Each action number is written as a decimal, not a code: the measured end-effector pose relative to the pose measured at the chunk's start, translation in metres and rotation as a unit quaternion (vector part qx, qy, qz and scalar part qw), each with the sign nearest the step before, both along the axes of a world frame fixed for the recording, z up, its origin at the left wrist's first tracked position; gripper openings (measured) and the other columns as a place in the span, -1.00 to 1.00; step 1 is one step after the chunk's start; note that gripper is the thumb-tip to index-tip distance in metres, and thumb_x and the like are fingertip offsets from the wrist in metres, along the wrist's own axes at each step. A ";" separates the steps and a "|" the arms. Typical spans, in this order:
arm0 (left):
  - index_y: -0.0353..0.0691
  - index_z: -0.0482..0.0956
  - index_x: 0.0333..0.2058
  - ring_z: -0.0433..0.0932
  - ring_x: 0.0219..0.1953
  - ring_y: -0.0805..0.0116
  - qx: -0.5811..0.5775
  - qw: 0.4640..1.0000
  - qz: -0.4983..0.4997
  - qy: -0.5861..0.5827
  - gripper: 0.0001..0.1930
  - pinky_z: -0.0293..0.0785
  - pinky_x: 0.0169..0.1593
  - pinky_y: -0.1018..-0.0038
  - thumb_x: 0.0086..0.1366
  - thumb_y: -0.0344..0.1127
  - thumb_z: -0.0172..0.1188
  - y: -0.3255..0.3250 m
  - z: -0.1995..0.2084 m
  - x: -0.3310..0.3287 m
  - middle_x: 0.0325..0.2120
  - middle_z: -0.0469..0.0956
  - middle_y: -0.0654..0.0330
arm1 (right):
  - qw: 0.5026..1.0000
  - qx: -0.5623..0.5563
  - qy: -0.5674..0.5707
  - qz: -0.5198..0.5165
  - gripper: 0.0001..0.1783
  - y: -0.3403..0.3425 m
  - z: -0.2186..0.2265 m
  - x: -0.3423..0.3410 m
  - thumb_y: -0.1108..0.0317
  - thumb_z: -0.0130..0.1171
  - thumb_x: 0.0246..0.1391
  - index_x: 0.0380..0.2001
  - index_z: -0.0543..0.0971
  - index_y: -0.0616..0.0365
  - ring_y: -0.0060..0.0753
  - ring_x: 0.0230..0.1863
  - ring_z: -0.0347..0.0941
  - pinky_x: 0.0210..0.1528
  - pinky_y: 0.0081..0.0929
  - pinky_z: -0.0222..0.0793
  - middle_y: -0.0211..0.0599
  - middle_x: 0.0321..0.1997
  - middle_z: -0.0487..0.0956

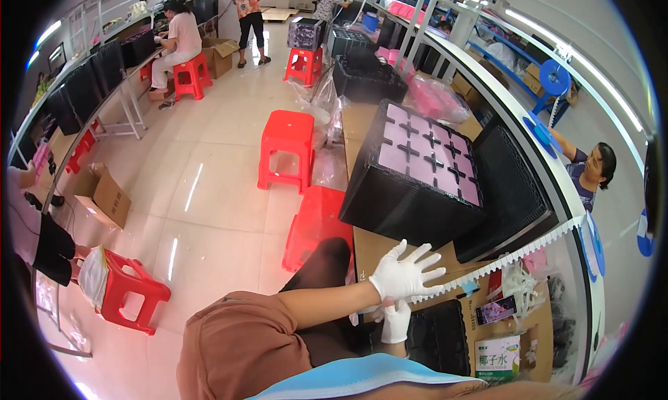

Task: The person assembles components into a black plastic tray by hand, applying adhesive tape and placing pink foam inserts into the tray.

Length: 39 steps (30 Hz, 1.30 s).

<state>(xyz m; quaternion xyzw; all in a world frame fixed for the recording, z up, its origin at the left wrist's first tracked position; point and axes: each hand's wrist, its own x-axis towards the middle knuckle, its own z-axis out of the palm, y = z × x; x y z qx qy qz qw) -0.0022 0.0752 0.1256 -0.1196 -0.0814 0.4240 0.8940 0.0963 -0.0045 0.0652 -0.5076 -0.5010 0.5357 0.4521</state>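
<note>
My left hand (407,273), in a white glove, is stretched out with its fingers spread and nothing in it. Just below, my right hand (396,322), also gloved in white, is closed at the wrist of the left glove (381,288). A white toothed strip (501,261) runs from a blue reel (593,243) at the right down to my hands; its near end is partly hidden behind them. Beneath my right hand is a black moulded tray (438,337). Beyond my hands stands a large black block (410,191) with pink panels and black crosses on top.
On the cardboard-covered bench lie a phone (496,309), a white-and-green box (497,357) and plastic scraps (522,288). Red stools (287,139) stand along its left side. A co-worker (588,170) is across the bench at right; others work farther off. A cardboard box (104,194) sits left.
</note>
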 end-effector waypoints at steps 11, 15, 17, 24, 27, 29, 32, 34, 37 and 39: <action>0.02 0.23 0.15 0.40 -0.10 0.23 0.244 0.967 -0.059 -0.047 -0.46 0.34 -0.07 0.25 0.28 0.14 -0.17 0.000 -0.037 0.017 0.08 0.27 0.18 | 0.881 0.276 -0.335 0.189 -0.81 -0.021 0.032 0.020 0.31 0.20 -0.08 -0.66 0.53 0.15 -0.16 -0.61 0.47 -0.51 -0.40 0.37 -0.16 -0.66 0.51; -0.16 0.24 0.12 0.43 -0.23 0.35 0.352 0.852 0.021 0.387 -0.47 0.40 -0.18 0.41 0.32 0.06 -0.16 -0.001 -0.039 0.040 -0.04 0.36 0.15 | 0.950 0.200 0.234 -0.060 -0.52 0.012 0.062 0.045 0.07 0.14 0.00 -0.13 0.42 0.21 -0.22 -0.33 0.45 -0.24 -0.27 0.42 -0.16 -0.23 0.51; -0.25 0.28 0.06 0.42 -0.24 0.43 0.396 0.755 -0.106 0.511 -0.48 0.43 -0.29 0.48 0.33 0.06 -0.16 -0.031 -0.031 0.044 -0.19 0.44 0.18 | 0.812 0.205 0.535 -0.114 -0.32 0.029 0.070 0.052 -0.03 0.02 0.07 0.14 0.17 0.13 -0.01 0.01 0.31 0.07 -0.06 0.22 -0.05 0.10 0.32; -0.27 0.38 -0.25 0.36 -0.62 0.52 0.475 0.666 -0.089 0.568 -0.65 0.31 -0.51 0.62 0.38 -0.07 -0.19 -0.073 -0.057 0.065 -0.59 0.38 0.27 | 0.766 0.264 0.571 -0.130 -0.37 0.020 0.051 0.081 0.02 0.00 0.10 0.19 0.16 0.01 0.06 0.25 0.07 0.25 0.09 -0.06 -0.09 0.26 0.15; -0.31 0.40 -0.30 0.41 -0.54 0.44 0.595 0.616 0.031 0.515 -0.72 0.36 -0.42 0.50 0.37 -0.20 -0.17 -0.090 -0.053 0.074 -0.58 0.41 0.24 | 0.749 0.245 0.596 -0.152 -0.44 0.009 0.058 0.096 0.03 0.00 0.10 0.13 0.24 -0.01 0.05 0.26 0.08 0.27 0.10 -0.11 -0.13 0.26 0.18; -0.36 0.44 -0.26 0.50 -0.37 0.04 0.686 0.517 0.019 0.512 -0.75 0.42 -0.24 0.31 0.32 -0.30 -0.14 -0.106 -0.048 0.071 -0.43 0.51 -0.02 | 0.735 0.179 0.624 -0.194 -0.40 0.005 0.067 0.100 -0.06 -0.05 0.10 0.17 0.19 -0.10 -0.06 0.29 0.03 0.24 0.11 -0.08 -0.26 0.29 0.12; -0.25 0.45 -0.21 0.50 -0.31 -0.06 0.752 0.411 0.009 0.516 -0.76 0.43 -0.24 0.27 0.28 -0.27 -0.13 -0.087 -0.057 0.063 -0.38 0.51 -0.10 | 0.767 0.069 0.610 -0.185 -0.55 0.017 0.046 0.103 0.15 -0.07 0.13 0.09 0.29 0.00 -0.13 0.06 0.29 0.10 -0.07 0.18 -0.25 0.03 0.40; -0.24 0.45 -0.25 0.49 -0.35 -0.04 0.734 0.351 0.046 0.580 -0.77 0.41 -0.28 0.28 0.28 -0.23 -0.09 -0.069 -0.056 0.060 -0.44 0.49 -0.07 | 0.838 0.017 0.474 -0.271 -0.51 0.045 0.005 0.123 0.35 -0.07 0.10 0.13 0.21 0.08 -0.24 -0.16 0.41 -0.11 -0.26 0.37 -0.25 -0.09 0.45; -0.27 0.44 -0.29 0.49 -0.37 0.08 0.598 0.428 0.054 0.675 -0.78 0.39 -0.28 0.35 0.28 -0.23 -0.04 -0.041 -0.038 0.054 -0.47 0.47 -0.02 | 0.873 -0.012 0.283 -0.398 -0.38 0.109 -0.034 0.157 0.52 -0.10 0.03 0.19 0.07 0.13 -0.34 -0.32 0.43 -0.29 -0.41 0.45 -0.22 -0.17 0.44; -0.29 0.44 -0.31 0.49 -0.33 0.16 0.486 0.482 0.098 0.722 -0.79 0.38 -0.21 0.39 0.28 -0.26 -0.02 -0.023 -0.046 0.048 -0.42 0.48 0.00 | 0.889 -0.084 0.253 -0.372 -0.47 0.136 -0.044 0.170 0.53 -0.08 0.01 0.12 0.17 0.16 -0.39 -0.38 0.43 -0.36 -0.46 0.44 -0.23 -0.23 0.46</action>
